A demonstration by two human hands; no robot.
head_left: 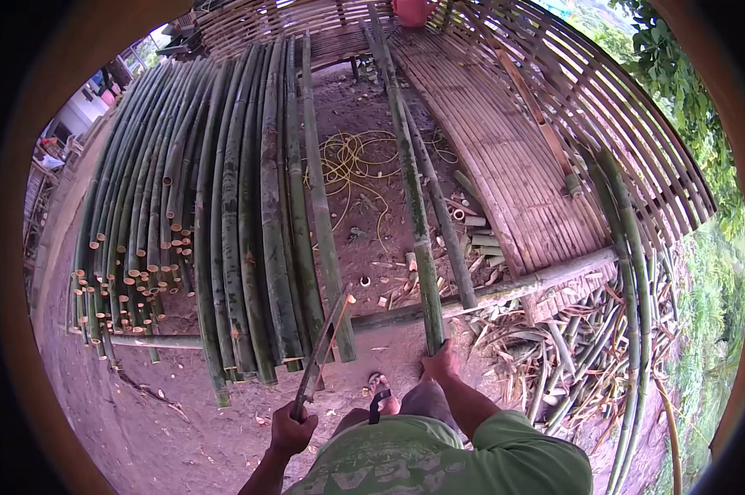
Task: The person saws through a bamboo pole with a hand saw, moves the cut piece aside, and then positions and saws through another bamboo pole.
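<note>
In my left hand [293, 431], closed round its handle end, is a long thin bow saw [324, 351] with a narrow reddish strip along one side. It points up and away, in front of the nearest poles. My right hand [443, 363] is closed on the near end of a green bamboo pole [422, 247], which runs away from me over a crosswise support pole [380, 320]. Left of it lies a paler bamboo pole [319, 198], beside a row of thick green bamboo poles [269, 231].
Many thinner bamboo poles [141, 181] are stacked at the left. A slatted bamboo bench [504, 165] stands at the right, above offcuts and splinters [513, 363]. A yellow cord [352, 157] lies tangled on the dirt. Two long poles [632, 280] lean at the far right.
</note>
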